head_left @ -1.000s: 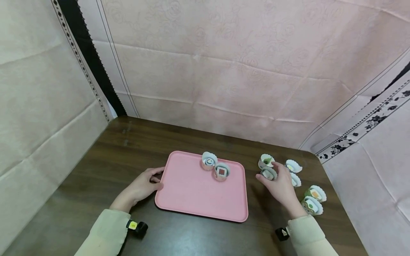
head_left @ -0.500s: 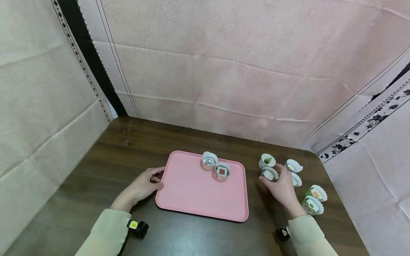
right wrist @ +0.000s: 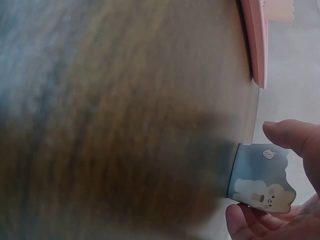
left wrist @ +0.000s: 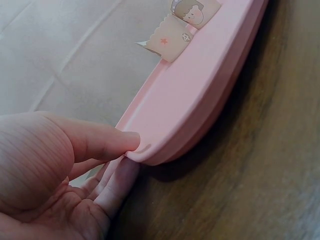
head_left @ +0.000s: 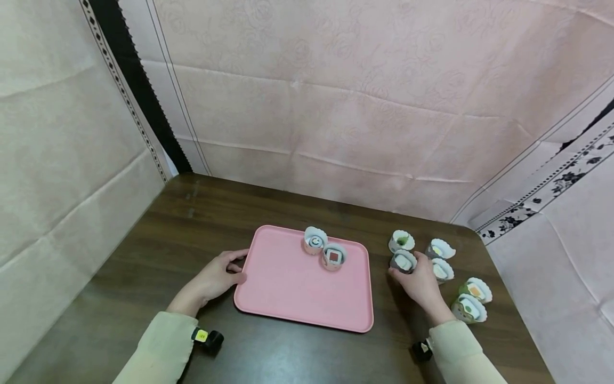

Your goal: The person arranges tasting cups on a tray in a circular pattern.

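At its left edge my left hand (head_left: 213, 280) pinches a pink tray (head_left: 297, 298); the left wrist view shows the thumb (left wrist: 117, 140) over the rim. On the tray stand two small pink paper cups with scalloped rims: one with a blue swirl (head_left: 314, 241), one with a dark red square (head_left: 333, 257). To the tray's right, my right hand (head_left: 421, 288) is around a blue paper cup (right wrist: 260, 175) printed with a white bear, upright on the table. A gap shows between the thumb (right wrist: 285, 131) and that cup; the fingers (right wrist: 237, 220) lie close on its other side.
Behind the blue cup is a cup with a green leaf (head_left: 401, 241). Two more cups (head_left: 439, 249) stand right of the hand, and two green ones (head_left: 470, 308) by the right wrist. The dark wooden table (head_left: 206, 213) ends at a pale cloth wall (head_left: 307, 133).
My right hand has drawn slightly back from over the blue cup and its fingers have loosened, so more of the cup shows. The left hand and tray have stayed put.
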A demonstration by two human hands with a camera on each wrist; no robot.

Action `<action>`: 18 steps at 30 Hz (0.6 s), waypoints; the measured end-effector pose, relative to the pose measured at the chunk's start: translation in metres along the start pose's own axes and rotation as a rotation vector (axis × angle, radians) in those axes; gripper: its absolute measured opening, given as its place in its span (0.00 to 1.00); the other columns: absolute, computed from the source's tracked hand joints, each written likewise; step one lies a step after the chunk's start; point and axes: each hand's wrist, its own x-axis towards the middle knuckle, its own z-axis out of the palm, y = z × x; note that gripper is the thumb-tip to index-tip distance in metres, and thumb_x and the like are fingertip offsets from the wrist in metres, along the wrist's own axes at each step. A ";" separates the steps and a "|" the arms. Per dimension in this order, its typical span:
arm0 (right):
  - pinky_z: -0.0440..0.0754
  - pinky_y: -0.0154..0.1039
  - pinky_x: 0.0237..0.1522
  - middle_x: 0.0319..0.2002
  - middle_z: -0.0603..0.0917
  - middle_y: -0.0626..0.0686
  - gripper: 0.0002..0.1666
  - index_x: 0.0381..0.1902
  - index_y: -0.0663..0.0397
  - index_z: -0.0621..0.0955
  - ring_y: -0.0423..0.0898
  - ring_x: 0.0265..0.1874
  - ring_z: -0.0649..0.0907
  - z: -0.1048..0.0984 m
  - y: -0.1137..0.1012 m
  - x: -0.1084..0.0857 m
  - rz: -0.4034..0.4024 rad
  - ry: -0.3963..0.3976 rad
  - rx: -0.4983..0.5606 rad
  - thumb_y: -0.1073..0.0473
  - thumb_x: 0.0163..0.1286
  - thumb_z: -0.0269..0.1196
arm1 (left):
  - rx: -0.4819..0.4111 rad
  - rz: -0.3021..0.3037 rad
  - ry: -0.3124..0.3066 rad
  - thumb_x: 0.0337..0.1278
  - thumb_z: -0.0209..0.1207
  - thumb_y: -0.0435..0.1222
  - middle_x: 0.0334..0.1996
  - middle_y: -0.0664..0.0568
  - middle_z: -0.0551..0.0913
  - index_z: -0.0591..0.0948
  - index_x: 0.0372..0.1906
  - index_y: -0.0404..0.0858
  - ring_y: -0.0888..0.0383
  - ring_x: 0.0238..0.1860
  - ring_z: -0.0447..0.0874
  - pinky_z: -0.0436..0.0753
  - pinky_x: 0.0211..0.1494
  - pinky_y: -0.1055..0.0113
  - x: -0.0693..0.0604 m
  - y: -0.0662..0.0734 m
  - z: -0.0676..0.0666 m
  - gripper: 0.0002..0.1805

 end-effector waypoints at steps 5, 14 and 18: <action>0.63 0.62 0.60 0.62 0.61 0.77 0.53 0.69 0.77 0.52 0.69 0.62 0.64 0.003 0.002 0.001 0.008 -0.009 0.000 0.50 0.62 0.67 | -0.005 -0.002 -0.004 0.60 0.61 0.31 0.65 0.43 0.63 0.68 0.70 0.43 0.50 0.52 0.73 0.79 0.45 0.60 0.000 0.000 0.000 0.33; 0.68 0.60 0.56 0.56 0.68 0.73 0.45 0.64 0.73 0.57 0.66 0.56 0.71 0.007 0.003 0.000 -0.002 0.013 0.008 0.53 0.63 0.67 | -0.002 -0.008 -0.002 0.60 0.62 0.31 0.65 0.42 0.64 0.68 0.70 0.42 0.50 0.52 0.73 0.79 0.45 0.60 0.000 0.000 0.000 0.33; 0.68 0.60 0.55 0.56 0.69 0.73 0.43 0.63 0.72 0.57 0.66 0.56 0.71 0.008 0.003 0.000 0.010 0.016 0.006 0.52 0.63 0.66 | -0.003 -0.005 0.000 0.60 0.62 0.30 0.65 0.42 0.63 0.68 0.70 0.42 0.50 0.52 0.73 0.79 0.45 0.60 0.000 0.001 0.000 0.32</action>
